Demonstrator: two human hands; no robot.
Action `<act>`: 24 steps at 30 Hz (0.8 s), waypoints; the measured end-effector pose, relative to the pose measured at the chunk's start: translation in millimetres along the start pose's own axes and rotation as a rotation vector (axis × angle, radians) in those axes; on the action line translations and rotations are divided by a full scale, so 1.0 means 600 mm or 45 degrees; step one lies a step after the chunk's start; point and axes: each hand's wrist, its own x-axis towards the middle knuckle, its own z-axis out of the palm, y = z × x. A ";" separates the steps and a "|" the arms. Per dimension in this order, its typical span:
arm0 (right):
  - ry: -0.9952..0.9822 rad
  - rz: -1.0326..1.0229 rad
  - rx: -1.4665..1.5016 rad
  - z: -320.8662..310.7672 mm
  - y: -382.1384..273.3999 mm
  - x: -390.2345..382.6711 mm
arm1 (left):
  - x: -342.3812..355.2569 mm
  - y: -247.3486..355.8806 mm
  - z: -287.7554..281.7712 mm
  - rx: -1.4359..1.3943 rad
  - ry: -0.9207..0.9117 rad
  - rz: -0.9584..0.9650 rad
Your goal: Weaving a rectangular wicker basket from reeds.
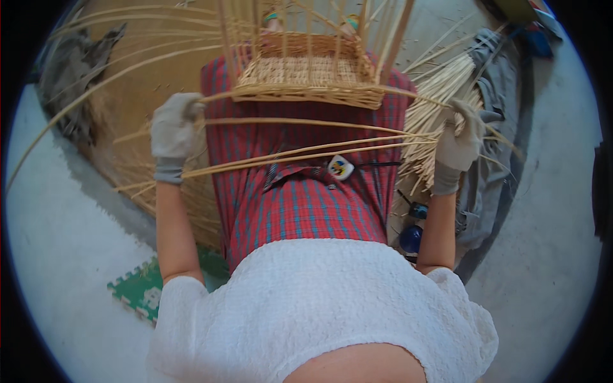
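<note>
A rectangular woven wicker basket (306, 92), with tall upright stakes rising from its sides, rests on my lap over red plaid cloth (306, 210). My left hand (174, 131), in a pale work glove, is closed around a wicker strand at the basket's left end. On the other side my right hand (461, 143), gloved too, grips wicker strands (332, 143) that stretch across my lap below the basket. Another strand (415, 94) runs from the basket's right corner toward that hand. The curled fingers partly hide both grips.
A thick bundle of cut wicker rods (440, 96) lies at the right on grey cloth (488, 127). Long loose strands (70, 115) arch out at the left over a brown board (153, 57). A dark blue ball (410, 239) is beside my right forearm, and a green foam mat (137, 287) lies lower left.
</note>
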 end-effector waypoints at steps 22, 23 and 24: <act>0.201 0.871 1.450 0.028 0.003 -0.036 | 0.077 0.251 0.196 -1.309 0.237 -0.338; 0.161 0.869 1.450 0.033 0.014 -0.034 | 0.100 0.284 0.200 -1.312 0.095 -0.517; 0.150 0.865 1.457 0.035 0.024 -0.026 | 0.124 0.301 0.200 -1.307 -0.046 -0.697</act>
